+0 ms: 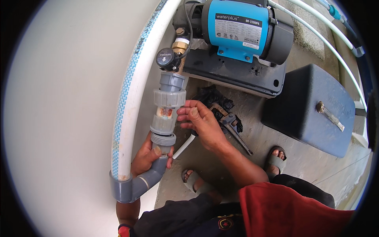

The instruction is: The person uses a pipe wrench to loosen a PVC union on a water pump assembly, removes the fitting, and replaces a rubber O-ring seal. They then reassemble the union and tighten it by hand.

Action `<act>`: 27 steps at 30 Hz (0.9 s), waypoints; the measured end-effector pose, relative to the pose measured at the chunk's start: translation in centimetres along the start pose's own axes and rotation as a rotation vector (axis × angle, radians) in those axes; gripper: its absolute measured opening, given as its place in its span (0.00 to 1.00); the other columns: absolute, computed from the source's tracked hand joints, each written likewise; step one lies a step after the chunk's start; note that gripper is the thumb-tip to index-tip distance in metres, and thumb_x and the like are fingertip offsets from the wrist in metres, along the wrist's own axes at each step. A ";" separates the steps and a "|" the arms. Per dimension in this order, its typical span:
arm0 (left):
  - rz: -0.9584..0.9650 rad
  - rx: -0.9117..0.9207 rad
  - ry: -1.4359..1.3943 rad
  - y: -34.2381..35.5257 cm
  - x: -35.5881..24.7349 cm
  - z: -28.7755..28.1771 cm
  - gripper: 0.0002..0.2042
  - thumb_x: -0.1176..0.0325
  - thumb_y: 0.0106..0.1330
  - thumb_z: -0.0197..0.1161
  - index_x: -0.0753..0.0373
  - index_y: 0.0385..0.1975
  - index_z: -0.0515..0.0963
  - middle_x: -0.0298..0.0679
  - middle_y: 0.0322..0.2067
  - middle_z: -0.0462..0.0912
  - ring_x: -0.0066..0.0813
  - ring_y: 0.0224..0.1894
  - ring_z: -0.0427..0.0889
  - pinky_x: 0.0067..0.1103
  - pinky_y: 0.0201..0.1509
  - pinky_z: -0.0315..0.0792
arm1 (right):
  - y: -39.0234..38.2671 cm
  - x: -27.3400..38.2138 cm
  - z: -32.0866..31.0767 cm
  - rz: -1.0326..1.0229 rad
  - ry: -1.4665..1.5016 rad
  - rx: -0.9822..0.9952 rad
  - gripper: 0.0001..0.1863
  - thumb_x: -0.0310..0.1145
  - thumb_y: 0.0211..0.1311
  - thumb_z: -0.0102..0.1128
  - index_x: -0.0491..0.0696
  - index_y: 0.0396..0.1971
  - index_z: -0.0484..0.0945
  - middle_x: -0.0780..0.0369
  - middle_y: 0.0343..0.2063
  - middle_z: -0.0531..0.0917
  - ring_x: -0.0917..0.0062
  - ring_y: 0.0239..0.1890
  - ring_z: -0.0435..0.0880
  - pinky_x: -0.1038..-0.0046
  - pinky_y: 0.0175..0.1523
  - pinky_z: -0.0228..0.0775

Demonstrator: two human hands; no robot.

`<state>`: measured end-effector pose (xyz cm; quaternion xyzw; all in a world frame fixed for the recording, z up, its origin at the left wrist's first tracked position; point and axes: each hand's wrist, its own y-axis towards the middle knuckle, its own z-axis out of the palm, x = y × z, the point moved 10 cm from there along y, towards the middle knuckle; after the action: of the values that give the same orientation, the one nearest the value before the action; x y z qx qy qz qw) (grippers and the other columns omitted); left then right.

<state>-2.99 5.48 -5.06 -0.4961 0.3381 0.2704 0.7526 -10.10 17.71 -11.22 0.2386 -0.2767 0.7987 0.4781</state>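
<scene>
A vertical run of grey plastic pipe hangs below the pump's brass valve fitting. In it are a ribbed union nut (169, 98), a pale stained section (164, 112), a second grey collar (162, 125) and a threaded union end (163, 140). My left hand (147, 158) wraps round the pipe at the union end, thumb in front, fingertips showing on the far side. Below it, a grey elbow (136, 187) joins the thick white pipe (132, 98). My right hand (203, 123) is beside the pale section, palm facing it, fingers loosely bent and apart, holding nothing.
Above stands a blue water pump (235, 29) on a black base (237, 73). A black cover (312, 110) sits at right, a brush (329, 116) on top. A pipe wrench (233, 128) and black plastic bag (213, 96) lie on the floor. A pale wall (67, 118) fills the left.
</scene>
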 end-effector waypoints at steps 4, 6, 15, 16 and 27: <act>0.015 -0.015 -0.005 -0.1 -0.2 -0.3 0.39 0.53 0.67 0.62 0.57 0.70 0.47 0.47 0.38 0.76 0.33 0.29 0.80 0.28 0.35 0.77 | -0.5 -0.7 1.4 0.004 -0.022 0.086 0.32 0.56 0.69 0.54 0.43 0.57 0.68 0.62 0.47 0.77 0.79 0.49 0.76 0.73 0.54 0.72; 0.023 -0.016 -0.006 -0.2 -0.4 -0.3 0.38 0.53 0.67 0.62 0.58 0.70 0.47 0.47 0.38 0.76 0.33 0.28 0.80 0.27 0.34 0.77 | -0.7 -1.0 1.8 -0.026 -0.046 0.109 0.32 0.57 0.68 0.55 0.43 0.57 0.69 0.63 0.46 0.77 0.80 0.49 0.76 0.74 0.54 0.71; 0.035 -0.012 0.028 0.1 -1.1 0.0 0.37 0.53 0.67 0.62 0.60 0.68 0.49 0.46 0.36 0.75 0.32 0.27 0.79 0.27 0.33 0.77 | 0.1 0.6 2.4 -0.144 0.046 0.046 0.40 0.57 0.66 0.58 0.42 0.64 0.59 0.58 0.48 0.77 0.77 0.51 0.75 0.71 0.57 0.70; 0.031 -0.019 0.025 0.2 -1.1 0.0 0.37 0.52 0.67 0.62 0.60 0.68 0.49 0.45 0.35 0.75 0.32 0.27 0.79 0.26 0.33 0.77 | 0.5 1.3 2.3 -0.173 0.064 0.033 0.40 0.57 0.67 0.57 0.42 0.65 0.57 0.58 0.48 0.76 0.77 0.51 0.76 0.71 0.57 0.70; 0.040 -0.045 0.001 0.5 -1.2 -0.1 0.36 0.54 0.66 0.64 0.59 0.66 0.52 0.45 0.35 0.75 0.32 0.27 0.79 0.26 0.32 0.76 | 2.6 3.2 3.0 -0.135 0.049 0.059 0.40 0.54 0.67 0.59 0.41 0.66 0.57 0.56 0.48 0.79 0.74 0.50 0.79 0.68 0.53 0.73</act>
<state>-4.16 5.46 -4.45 -0.5061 0.3423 0.2926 0.7356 -13.44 16.68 -7.53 0.2511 -0.2245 0.7782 0.5301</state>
